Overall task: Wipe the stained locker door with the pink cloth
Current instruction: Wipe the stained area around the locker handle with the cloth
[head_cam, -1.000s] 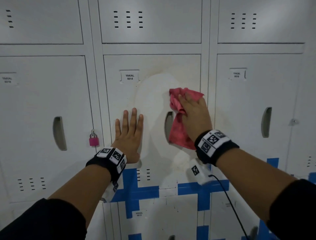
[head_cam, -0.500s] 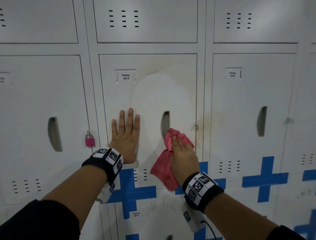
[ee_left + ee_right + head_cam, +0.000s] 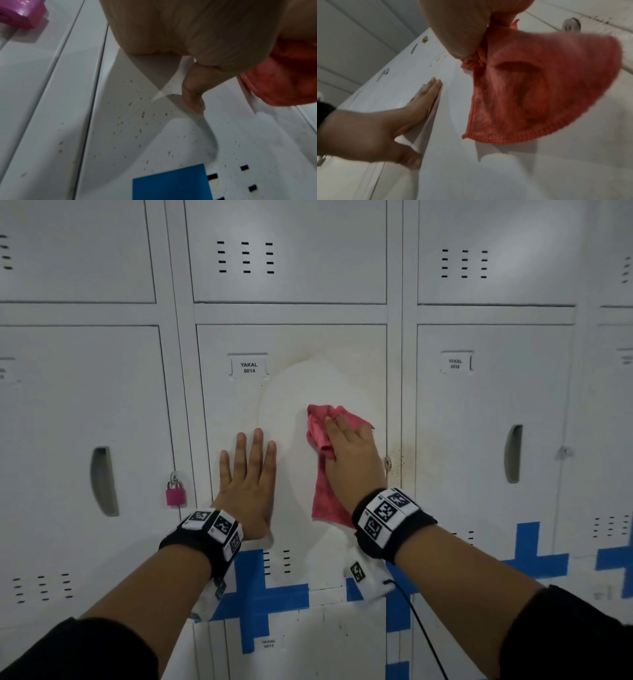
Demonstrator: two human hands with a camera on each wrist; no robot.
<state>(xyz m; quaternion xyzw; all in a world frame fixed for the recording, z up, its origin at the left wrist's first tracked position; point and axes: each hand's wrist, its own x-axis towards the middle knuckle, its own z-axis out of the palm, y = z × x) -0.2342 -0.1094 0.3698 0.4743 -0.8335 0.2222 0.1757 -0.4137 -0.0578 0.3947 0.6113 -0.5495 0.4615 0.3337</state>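
Note:
The stained locker door, labelled YAKAL 0014, fills the middle of the head view. A brownish ring borders a paler patch, and brown specks dot its right edge. My right hand presses the pink cloth flat against the door's middle with straight fingers, and the cloth's lower part hangs down below the palm. My left hand lies flat on the door to the left, fingers straight and pointing up. The left wrist view shows brown specks on the door below my thumb. The right wrist view shows the cloth and the left hand.
A pink padlock hangs on the locker to the left. Blue tape crosses mark the lower doors. A metal hasp sits at the door's right edge. A black cable runs down from my right wrist. Similar grey lockers surround this one.
The right hand with the cloth swept down to the door's lower part and has come back up to the middle. The left hand has stayed flat on the door.

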